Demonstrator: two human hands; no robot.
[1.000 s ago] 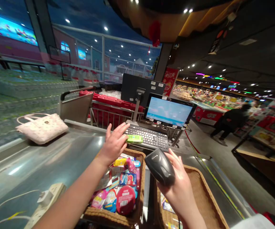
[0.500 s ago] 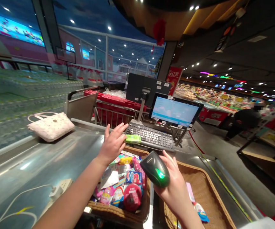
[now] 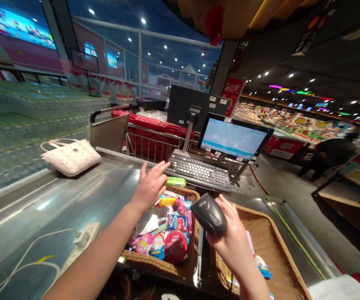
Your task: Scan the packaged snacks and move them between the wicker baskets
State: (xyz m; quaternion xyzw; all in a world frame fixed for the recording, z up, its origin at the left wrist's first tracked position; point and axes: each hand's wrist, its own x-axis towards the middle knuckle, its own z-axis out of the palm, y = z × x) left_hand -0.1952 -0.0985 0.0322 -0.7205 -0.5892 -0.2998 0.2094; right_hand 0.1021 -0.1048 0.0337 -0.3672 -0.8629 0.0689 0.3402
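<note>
My left hand reaches over the far edge of a wicker basket. Its fingers grip a small bright green packet, whose free end points right, just in front of the keyboard. In my right hand is a black barcode scanner, its head tilted up and left above the gap between two baskets. Assorted small goods fill the left basket, among them a round red container and a blue box. A second wicker basket, partly behind my right forearm, holds a few small items, including a blue-and-white packet.
A black keyboard and a lit monitor stand beyond the baskets. On the metal counter are a pale handbag and a power strip with a white cable. A person stands far right.
The scanner's green light has gone out. The view has shifted slightly, and both hands keep nearly the same pose, with the packet still in the left.
</note>
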